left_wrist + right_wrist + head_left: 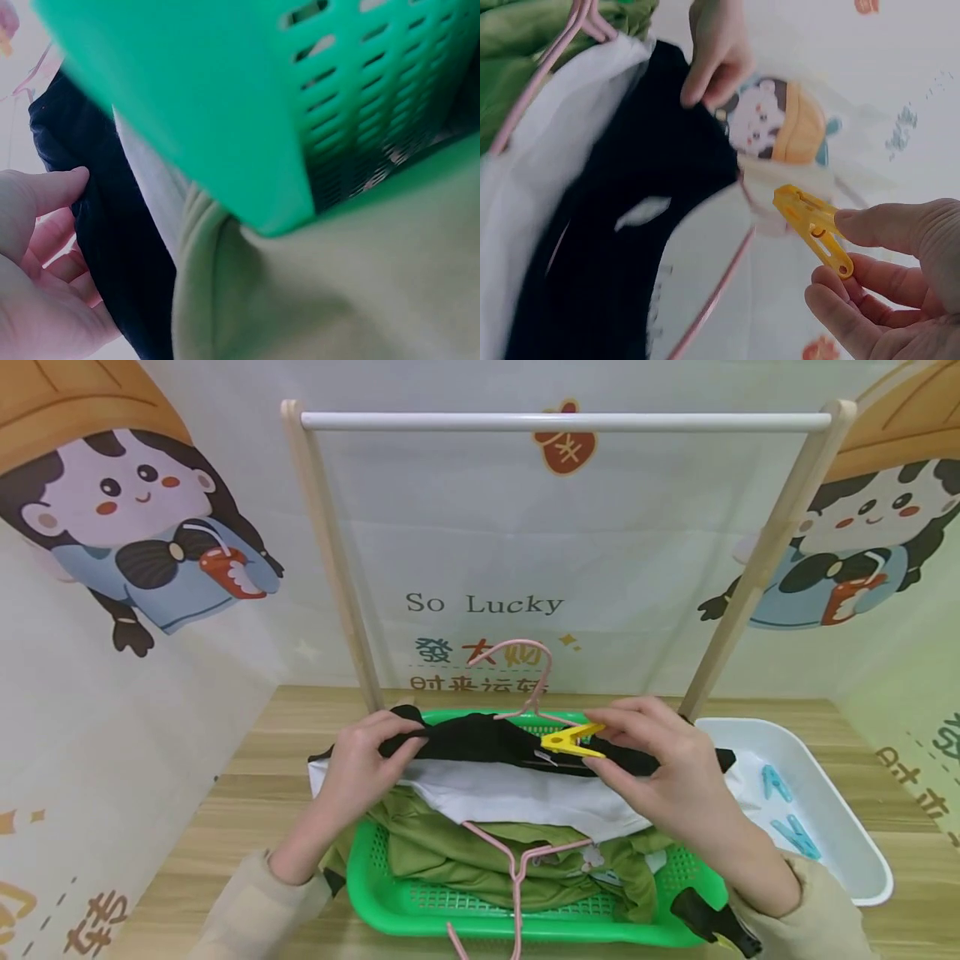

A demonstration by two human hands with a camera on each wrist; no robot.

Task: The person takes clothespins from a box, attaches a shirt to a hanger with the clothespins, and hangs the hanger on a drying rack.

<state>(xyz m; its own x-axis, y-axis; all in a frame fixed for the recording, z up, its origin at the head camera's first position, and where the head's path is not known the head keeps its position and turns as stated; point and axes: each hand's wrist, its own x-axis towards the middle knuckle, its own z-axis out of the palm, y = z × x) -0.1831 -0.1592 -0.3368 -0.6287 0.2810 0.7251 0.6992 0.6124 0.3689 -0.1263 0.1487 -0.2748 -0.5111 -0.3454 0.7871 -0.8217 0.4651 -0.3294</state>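
A black-and-white garment [472, 739] lies across the basket, its black edge at the back, with a pink hanger [546, 672] rising behind it. At the garment's left end my left hand [363, 760] pinches the black cloth between thumb and fingers; the left wrist view shows the thumb on the black fabric [112, 202]. My right hand [667, 760] holds a yellow clothespin [557, 742] by its handles, above the right part of the black edge. In the right wrist view the clothespin [802, 217] is apart from the cloth.
Olive-green clothing [442, 852] fills the green basket [405, 922] beneath. A second pink hanger [516, 893] sticks out toward me. On the right, a white tray [862, 860] holds blue clothespins [795, 837]. Behind stands a rack with a white rail [562, 422] and wooden posts [337, 560].
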